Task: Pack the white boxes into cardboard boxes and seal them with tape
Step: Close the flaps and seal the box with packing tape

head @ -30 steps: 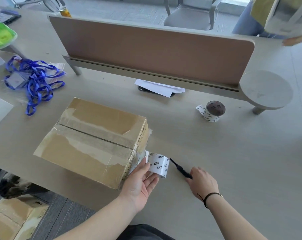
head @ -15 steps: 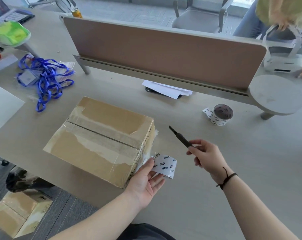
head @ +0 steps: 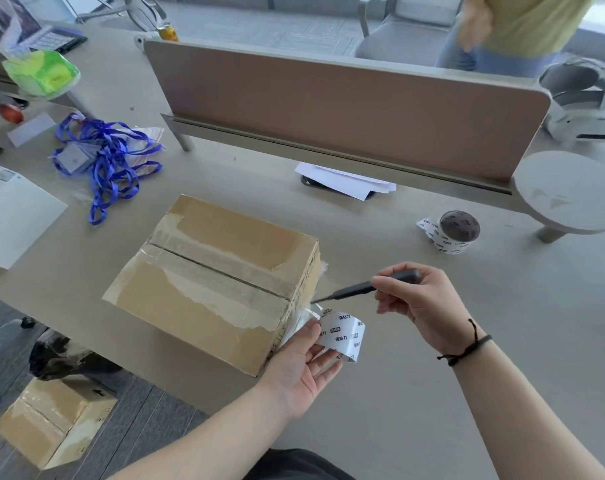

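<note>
Reaching in from the lower edge, we are stretching our left forearm up toward the brown cardboard box (head: 221, 282), which is sitting taped along its top seam on the pale grey table (head: 432, 375). Our left hand (head: 303, 368) is lying palm up beside the box's near right corner, its thumb and fingers pinching the white printed roll of tape (head: 344, 336), whose clear strip is running onto the box's side. Our right forearm is angling in from the lower right, a dark cord bracelet (head: 467, 346) circling the wrist. Our right hand (head: 422, 303) is curling closed around the slim black utility knife (head: 367, 289), gripping it near its rear end, and the tip is pointing left, meeting the stretched strip just beside the box's corner. A second white printed roll of tape (head: 450, 232) is resting well apart on the table, near the round grey stand (head: 568, 192).
</note>
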